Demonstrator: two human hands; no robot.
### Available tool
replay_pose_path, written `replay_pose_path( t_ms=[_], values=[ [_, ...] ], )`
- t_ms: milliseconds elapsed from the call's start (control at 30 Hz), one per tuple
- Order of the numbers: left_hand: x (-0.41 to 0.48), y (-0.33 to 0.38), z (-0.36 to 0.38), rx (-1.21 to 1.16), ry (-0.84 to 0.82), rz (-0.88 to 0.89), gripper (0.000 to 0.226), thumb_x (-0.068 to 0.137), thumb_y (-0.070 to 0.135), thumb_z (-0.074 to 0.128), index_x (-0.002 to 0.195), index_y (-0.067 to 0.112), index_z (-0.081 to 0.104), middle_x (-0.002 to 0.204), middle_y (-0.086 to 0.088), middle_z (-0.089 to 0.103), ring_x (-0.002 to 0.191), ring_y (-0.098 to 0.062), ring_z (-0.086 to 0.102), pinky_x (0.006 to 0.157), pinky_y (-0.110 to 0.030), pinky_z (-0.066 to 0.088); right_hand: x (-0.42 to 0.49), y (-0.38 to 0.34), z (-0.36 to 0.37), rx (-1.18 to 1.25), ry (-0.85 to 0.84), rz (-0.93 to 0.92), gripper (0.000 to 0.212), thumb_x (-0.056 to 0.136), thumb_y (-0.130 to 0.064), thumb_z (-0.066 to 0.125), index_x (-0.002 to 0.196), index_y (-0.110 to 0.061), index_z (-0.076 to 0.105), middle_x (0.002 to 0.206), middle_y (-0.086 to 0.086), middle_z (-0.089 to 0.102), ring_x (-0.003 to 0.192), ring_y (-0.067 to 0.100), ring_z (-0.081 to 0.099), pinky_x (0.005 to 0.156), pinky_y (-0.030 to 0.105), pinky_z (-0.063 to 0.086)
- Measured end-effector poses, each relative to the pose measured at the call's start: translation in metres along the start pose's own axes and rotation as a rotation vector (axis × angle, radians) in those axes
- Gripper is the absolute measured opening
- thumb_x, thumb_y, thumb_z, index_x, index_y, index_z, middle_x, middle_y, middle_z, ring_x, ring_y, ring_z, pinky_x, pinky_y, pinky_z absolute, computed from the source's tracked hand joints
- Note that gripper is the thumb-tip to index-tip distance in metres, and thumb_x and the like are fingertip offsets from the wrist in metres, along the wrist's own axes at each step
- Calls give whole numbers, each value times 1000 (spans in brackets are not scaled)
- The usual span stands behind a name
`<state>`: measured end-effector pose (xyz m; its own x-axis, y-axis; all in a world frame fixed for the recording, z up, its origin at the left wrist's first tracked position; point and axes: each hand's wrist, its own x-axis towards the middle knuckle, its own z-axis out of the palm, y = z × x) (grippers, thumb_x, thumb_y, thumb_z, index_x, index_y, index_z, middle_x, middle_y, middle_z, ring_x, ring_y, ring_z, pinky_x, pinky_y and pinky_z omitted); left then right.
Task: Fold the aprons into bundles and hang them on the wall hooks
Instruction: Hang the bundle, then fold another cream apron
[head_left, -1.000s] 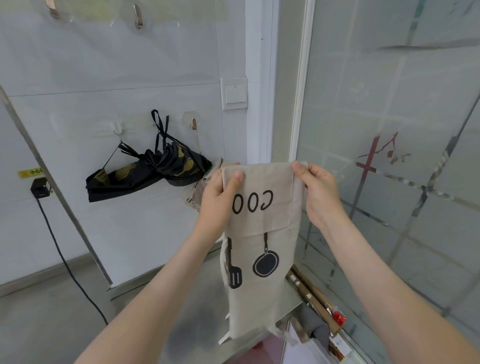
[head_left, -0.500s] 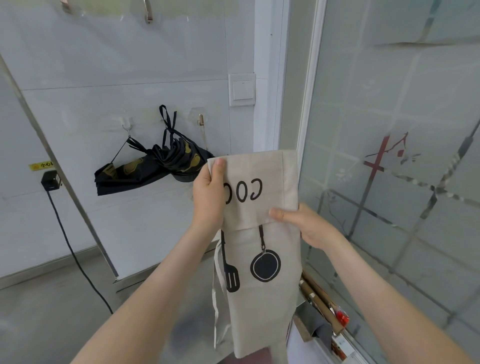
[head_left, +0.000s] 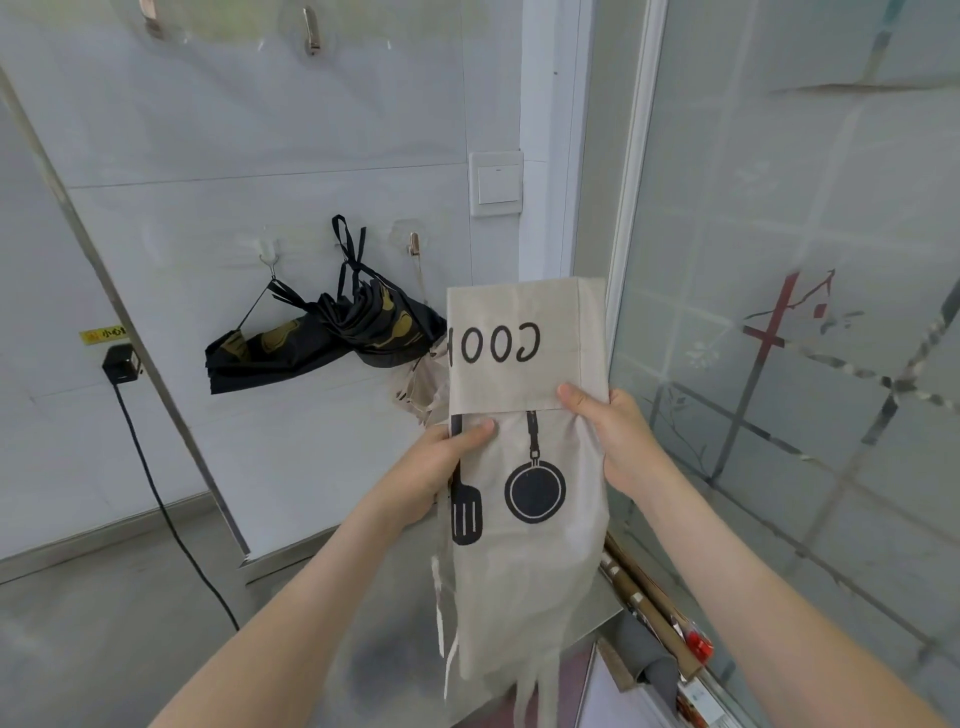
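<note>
Both hands grip beige apron (head_left: 524, 467) (folded) — upright.

Beige apron (head_left: 524, 364), centre of frame: black block lettering on the folded-over upper flap. It appears mirrored and reads from right to left as C, O, O. A fourth character is cut off at the left fold, and only its vertical stroke shows. Below the flap are black printed pictograms of a spatula and a frying pan.

Yellow label (head_left: 104, 333), left edge of frame, fixed to the wall (head_left: 208, 130): dark characters, possibly Chinese, too small to read with confidence.
</note>
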<state>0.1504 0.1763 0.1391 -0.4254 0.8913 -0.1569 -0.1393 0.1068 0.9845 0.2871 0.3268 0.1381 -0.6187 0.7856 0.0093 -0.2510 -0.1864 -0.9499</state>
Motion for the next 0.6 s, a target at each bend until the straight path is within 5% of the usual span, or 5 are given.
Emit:
replay_pose_path(
  t_ms=[167, 267, 333, 500, 600],
  values=[
    [7, 4, 2, -78, 112, 21, 21, 97, 23, 53, 96, 7, 67, 83, -7, 75, 71, -18, 72, 60, -23, 55, -8, 24, -3, 38, -47, 65, 38, 79, -14, 74, 113, 0, 65, 103, 17, 72, 90, 27, 70, 82, 37, 57],
    [5, 10, -4, -123, 189, -4, 25, 97, 24, 53, 105, 4, 66, 88, -9, 75, 77, -20, 72, 65, -27, 57, -11, 40, -9, -36, -223, 216, 77, 45, -34, 94, 109, -3, 68, 103, 16, 72, 89, 26, 71, 78, 35, 58],
    [6, 13, -12, -164, 244, -21, 31, 97, 26, 54, 114, 2, 64, 100, -13, 73, 89, -26, 71, 76, -33, 57, -10, 45, -12, -70, -344, 290, 82, 31, -37, 97, 102, -6, 70, 100, 15, 73, 86, 24, 71, 73, 31, 58],
    [1, 19, -30, -265, 330, -79, 27, 97, 29, 52, 99, 6, 66, 77, -7, 74, 70, -21, 70, 64, -32, 53, -9, 41, -1, -111, -420, 311, 49, 63, -21, 83, 106, -3, 68, 104, 15, 72, 91, 24, 71, 76, 32, 57],
    [-7, 15, -37, -332, 249, -52, 41, 94, 46, 49, 99, 11, 69, 90, -9, 75, 81, -25, 71, 73, -37, 52, -7, 40, 8, -32, -327, 227, 30, 79, -13, 72, 107, -4, 68, 106, 17, 71, 91, 26, 70, 81, 37, 58]
  ],
)
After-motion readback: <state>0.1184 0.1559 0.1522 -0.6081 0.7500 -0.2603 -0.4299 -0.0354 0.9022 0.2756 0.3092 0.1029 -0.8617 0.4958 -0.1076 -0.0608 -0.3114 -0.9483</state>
